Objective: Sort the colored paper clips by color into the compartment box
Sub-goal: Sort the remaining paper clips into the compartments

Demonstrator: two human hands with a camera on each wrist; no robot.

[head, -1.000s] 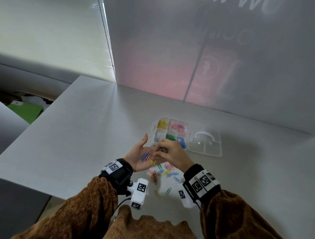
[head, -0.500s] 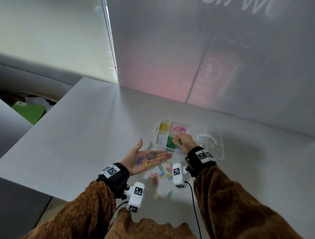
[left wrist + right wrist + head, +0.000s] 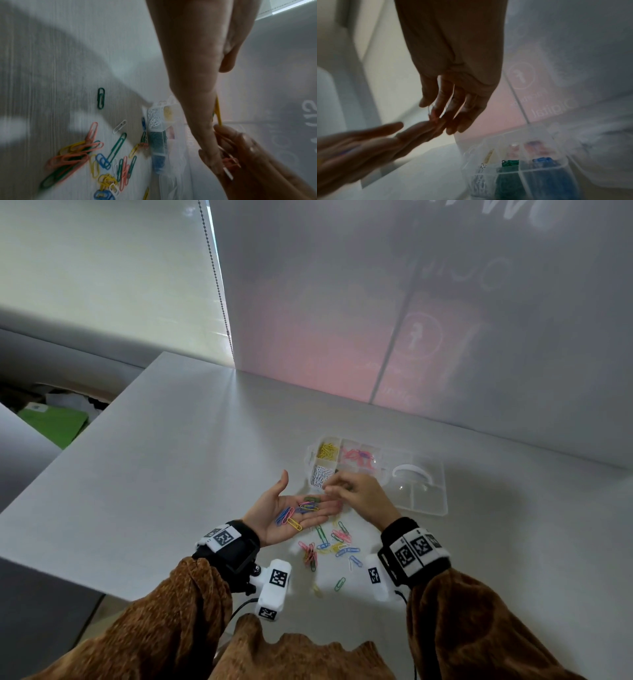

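Observation:
My left hand (image 3: 274, 508) lies palm up above the table, flat and open, with several coloured paper clips (image 3: 297, 511) resting on it. My right hand (image 3: 359, 494) reaches across to the left fingertips, where its thumb and fingers pinch a pink paper clip (image 3: 435, 116); the same pink clip (image 3: 229, 163) shows in the left wrist view. The clear compartment box (image 3: 310, 465) stands just beyond both hands, holding yellow, pink, white, green and blue clips in separate cells. A loose pile of mixed clips (image 3: 329, 546) lies on the table below the hands.
The box's clear lid (image 3: 421, 491) lies open flat to the right of the compartments. A frosted wall panel (image 3: 445, 337) rises close behind the box. The table's left edge (image 3: 102, 419) drops off to a floor with a green item (image 3: 54, 422).
My right hand has come back from the box's green compartment to the left hand's fingertips and taken hold of a pink clip. The left hand has stayed palm up.

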